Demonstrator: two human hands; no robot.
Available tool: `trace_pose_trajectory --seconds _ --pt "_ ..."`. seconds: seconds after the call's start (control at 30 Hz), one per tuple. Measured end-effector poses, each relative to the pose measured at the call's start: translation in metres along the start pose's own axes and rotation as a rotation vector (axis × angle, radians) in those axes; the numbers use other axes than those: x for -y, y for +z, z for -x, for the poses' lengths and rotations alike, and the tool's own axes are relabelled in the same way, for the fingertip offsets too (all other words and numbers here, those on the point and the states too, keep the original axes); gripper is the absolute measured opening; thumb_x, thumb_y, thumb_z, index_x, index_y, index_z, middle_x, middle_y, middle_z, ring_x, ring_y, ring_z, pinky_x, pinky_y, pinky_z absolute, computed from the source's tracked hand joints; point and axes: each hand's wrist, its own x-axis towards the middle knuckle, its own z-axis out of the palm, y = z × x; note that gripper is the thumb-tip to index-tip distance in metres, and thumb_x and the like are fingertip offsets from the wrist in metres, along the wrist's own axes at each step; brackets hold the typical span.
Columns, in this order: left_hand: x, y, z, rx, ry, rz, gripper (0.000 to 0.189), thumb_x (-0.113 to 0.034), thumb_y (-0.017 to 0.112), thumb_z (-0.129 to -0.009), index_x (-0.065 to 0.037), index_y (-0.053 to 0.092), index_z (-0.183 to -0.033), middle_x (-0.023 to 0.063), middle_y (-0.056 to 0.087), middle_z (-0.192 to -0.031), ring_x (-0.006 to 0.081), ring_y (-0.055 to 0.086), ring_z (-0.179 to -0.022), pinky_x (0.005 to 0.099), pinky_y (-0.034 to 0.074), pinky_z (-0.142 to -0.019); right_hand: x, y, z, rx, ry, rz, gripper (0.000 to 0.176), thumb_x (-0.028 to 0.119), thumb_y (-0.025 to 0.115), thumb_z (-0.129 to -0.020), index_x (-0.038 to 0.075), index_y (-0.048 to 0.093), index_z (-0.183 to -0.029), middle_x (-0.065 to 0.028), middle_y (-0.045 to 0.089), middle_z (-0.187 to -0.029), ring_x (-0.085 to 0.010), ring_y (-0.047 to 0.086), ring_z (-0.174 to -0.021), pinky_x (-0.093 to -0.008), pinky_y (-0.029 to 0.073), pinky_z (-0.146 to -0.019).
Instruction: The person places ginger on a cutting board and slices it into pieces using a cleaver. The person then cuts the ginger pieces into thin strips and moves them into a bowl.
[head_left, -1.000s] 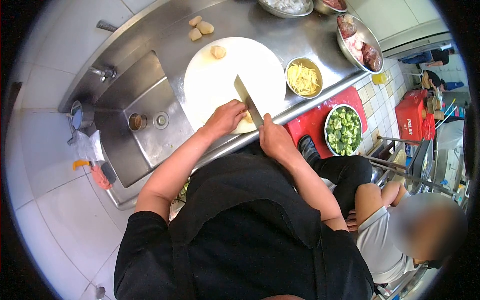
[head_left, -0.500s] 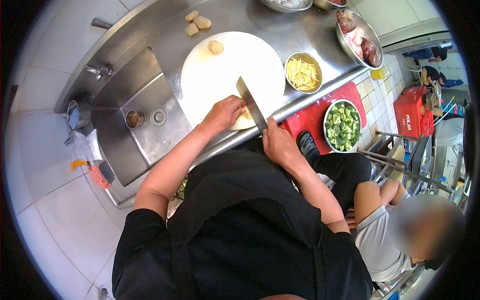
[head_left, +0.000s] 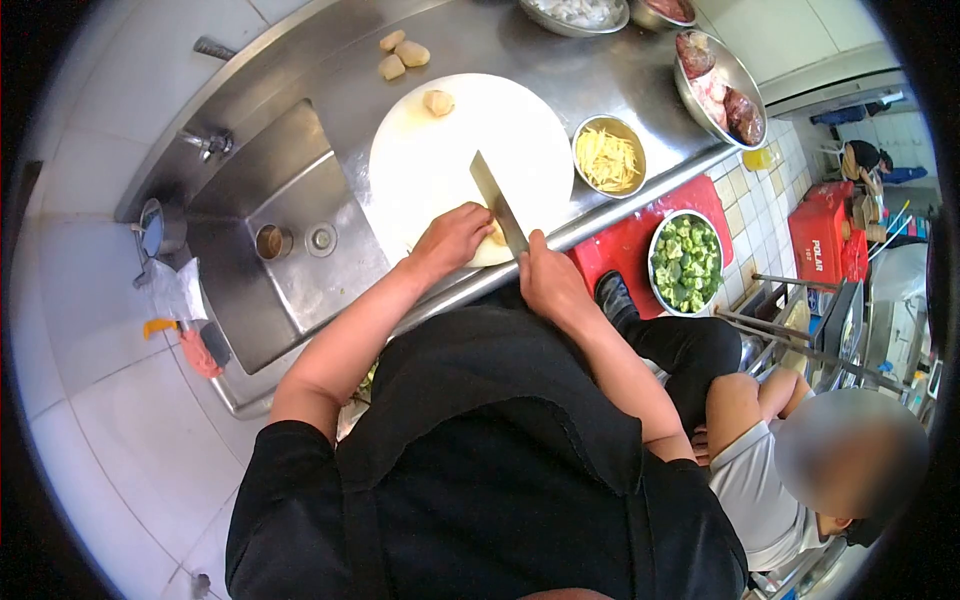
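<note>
On a round white cutting board [head_left: 450, 150] my left hand [head_left: 453, 240] presses a small pale yellow piece [head_left: 497, 233] near the board's front edge, its fingers curled together. My right hand [head_left: 550, 280] is wrapped round the handle of a cleaver [head_left: 497, 200], whose blade points up and left across the board, beside the fingertips of my left hand. A peeled, knobbly piece [head_left: 438, 102] lies at the board's far side. Right of the board stands a metal bowl [head_left: 642, 150] of thin yellow strips [head_left: 607, 160]. The handle is mostly hidden in my fist.
Several peeled pieces [head_left: 411, 53] lie on the steel counter [head_left: 480, 40]. A sink [head_left: 265, 300] is at the left. Bowls of meat [head_left: 742, 115] and white food [head_left: 575, 12] stand behind. Green vegetables [head_left: 685, 262] fill a bowl on a red surface. A person [head_left: 760, 480] sits at the right.
The whole view has shifted slightly, so the board and bowls sit a little lower and to the right. Both hands keep nearly the same pose, the cleaver still beside the left fingertips.
</note>
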Motion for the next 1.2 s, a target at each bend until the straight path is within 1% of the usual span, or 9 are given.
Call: trace_pose_trajectory --seconds 0.1,0.17,0.23,0.27,0.47,0.53,0.63,0.97,1.2 --pt "-0.001 -0.001 -0.001 0.003 0.009 -0.017 0.018 -0.018 0.068 -0.102 -0.005 0.069 -0.115 0.0147 0.069 -0.107 0.0358 0.069 -0.101 0.0441 0.057 -0.088 0.012 -0.017 0.016 0.025 0.005 0.027 0.021 0.012 0.054 -0.105 -0.005 0.044 -0.112 -0.0383 0.067 -0.081 -0.0594 0.067 -0.081 -0.0668 0.052 -0.075" --pt "-0.004 -0.002 -0.001 0.001 0.021 -0.024 0.018 -0.018 0.067 -0.103 -0.004 0.069 -0.114 0.0145 0.069 -0.106 0.0357 0.069 -0.101 0.0444 0.057 -0.088 0.006 -0.017 0.022 0.020 -0.004 0.037 0.021 0.012 0.054 -0.105 -0.005 0.045 -0.113 -0.0383 0.067 -0.081 -0.0587 0.067 -0.082 -0.0665 0.052 -0.076" --pt "-0.006 -0.004 -0.001 0.026 -0.005 -0.059 0.020 -0.018 0.069 -0.103 -0.001 0.071 -0.114 0.0144 0.072 -0.115 0.0350 0.072 -0.103 0.0427 0.059 -0.090 0.001 -0.014 0.025 0.014 -0.014 0.047 0.021 0.012 0.055 -0.104 -0.005 0.046 -0.114 -0.0382 0.066 -0.081 -0.0581 0.067 -0.082 -0.0662 0.052 -0.076" --pt "-0.007 -0.004 -0.001 0.027 -0.005 -0.057 0.020 -0.018 0.069 -0.103 -0.001 0.071 -0.114 0.0144 0.072 -0.115 0.0350 0.072 -0.103 0.0427 0.059 -0.090 0.000 -0.013 0.026 0.012 -0.013 0.058 0.022 0.012 0.055 -0.104 -0.006 0.046 -0.115 -0.0381 0.066 -0.081 -0.0575 0.068 -0.083 -0.0655 0.053 -0.076" --pt "0.001 0.003 0.004 -0.041 0.033 -0.100 0.017 -0.016 0.070 -0.101 -0.002 0.073 -0.110 0.0141 0.074 -0.110 0.0347 0.073 -0.099 0.0424 0.060 -0.088 -0.004 -0.012 0.027 0.017 -0.018 0.075 0.026 0.013 0.055 -0.105 -0.007 0.047 -0.118 -0.0381 0.067 -0.082 -0.0570 0.069 -0.081 -0.0640 0.055 -0.075" --pt "0.003 0.004 0.005 -0.091 0.078 -0.076 0.017 -0.017 0.068 -0.102 -0.003 0.073 -0.109 0.0150 0.073 -0.108 0.0349 0.072 -0.099 0.0434 0.059 -0.086 -0.003 -0.012 0.028 0.023 -0.033 0.072 0.026 0.014 0.055 -0.105 -0.007 0.047 -0.118 -0.0382 0.067 -0.083 -0.0571 0.069 -0.081 -0.0639 0.055 -0.075" --pt "0.003 0.003 0.003 -0.093 0.111 -0.104 0.017 -0.015 0.067 -0.102 -0.002 0.073 -0.111 0.0148 0.073 -0.107 0.0356 0.072 -0.097 0.0435 0.060 -0.085 0.003 -0.015 0.031 0.015 -0.007 0.063 0.026 0.014 0.054 -0.105 -0.007 0.047 -0.118 -0.0380 0.068 -0.083 -0.0566 0.069 -0.080 -0.0639 0.055 -0.073" --pt "-0.006 -0.004 -0.002 -0.018 0.082 -0.085 0.018 -0.010 0.064 -0.100 -0.002 0.073 -0.114 0.0160 0.073 -0.106 0.0368 0.072 -0.095 0.0447 0.060 -0.083 0.005 -0.015 0.033 0.010 -0.010 0.090 0.021 0.014 0.054 -0.105 -0.004 0.047 -0.113 -0.0357 0.068 -0.080 -0.0555 0.070 -0.079 -0.0634 0.055 -0.071" --pt "-0.005 -0.004 -0.002 0.001 0.090 -0.115 0.023 -0.005 0.062 -0.096 -0.002 0.073 -0.116 0.0162 0.072 -0.107 0.0369 0.072 -0.097 0.0452 0.059 -0.084 0.002 -0.011 0.033 -0.012 -0.051 0.092 0.018 0.012 0.053 -0.105 -0.004 0.047 -0.112 -0.0355 0.067 -0.076 -0.0544 0.070 -0.077 -0.0641 0.055 -0.070"
